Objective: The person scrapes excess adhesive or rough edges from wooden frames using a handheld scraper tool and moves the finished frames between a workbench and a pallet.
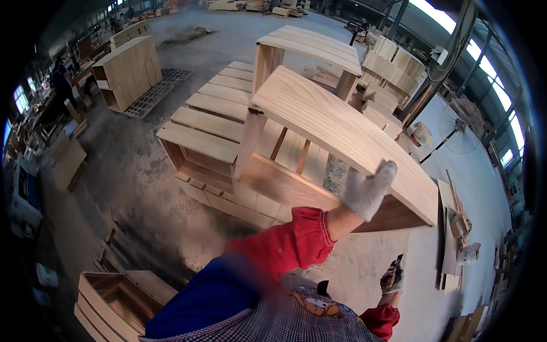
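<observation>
A large open wooden box frame (319, 108) of pale boards stands tilted on a low stack of slatted wooden crates (211, 117). My left hand (369, 191), in a white glove, grips the near edge of its broad top board; some of the fingers are hidden behind that edge. A small dark fitting (256, 111) shows at the frame's left corner. Low on the right, apart from the frame, my right hand (394, 285) is closed around a dark hand-held tool (391, 272), whose kind I cannot make out. Red cuffs cover both wrists.
Behind the frame stands another slatted wooden piece (310, 45). A wooden cabinet (128, 71) rests on a pallet (156, 91) at the far left. A fan (461, 122) and stacked boards (393, 68) are to the right. Another crate (108, 302) lies near lower left.
</observation>
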The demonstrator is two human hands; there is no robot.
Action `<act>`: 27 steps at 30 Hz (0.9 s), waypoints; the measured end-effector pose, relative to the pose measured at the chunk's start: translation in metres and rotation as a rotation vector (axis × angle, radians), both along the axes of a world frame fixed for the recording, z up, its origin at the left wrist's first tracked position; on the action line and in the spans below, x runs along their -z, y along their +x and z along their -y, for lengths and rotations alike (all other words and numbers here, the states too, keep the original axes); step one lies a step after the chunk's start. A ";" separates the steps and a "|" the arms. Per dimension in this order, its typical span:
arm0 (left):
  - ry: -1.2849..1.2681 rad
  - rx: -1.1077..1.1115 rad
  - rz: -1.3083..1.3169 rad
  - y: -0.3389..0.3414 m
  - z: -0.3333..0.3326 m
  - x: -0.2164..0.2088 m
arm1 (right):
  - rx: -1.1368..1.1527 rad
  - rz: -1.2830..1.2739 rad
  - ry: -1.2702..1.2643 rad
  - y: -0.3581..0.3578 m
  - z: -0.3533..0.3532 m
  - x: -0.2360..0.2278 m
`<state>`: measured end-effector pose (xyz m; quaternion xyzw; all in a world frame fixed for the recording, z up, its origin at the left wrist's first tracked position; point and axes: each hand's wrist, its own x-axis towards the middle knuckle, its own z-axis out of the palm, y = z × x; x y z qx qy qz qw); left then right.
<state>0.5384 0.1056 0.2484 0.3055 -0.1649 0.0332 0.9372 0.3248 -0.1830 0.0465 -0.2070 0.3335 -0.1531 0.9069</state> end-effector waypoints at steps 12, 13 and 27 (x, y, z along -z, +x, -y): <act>-0.038 0.057 -0.299 0.233 -0.033 -0.003 | -0.316 -0.090 -0.078 0.174 0.004 0.001; -0.030 0.051 -0.311 0.249 -0.035 0.001 | -0.292 -0.120 -0.060 0.175 0.002 0.005; 0.000 0.052 -0.437 0.379 -0.070 0.028 | -0.048 -0.371 -0.099 0.191 -0.041 -0.015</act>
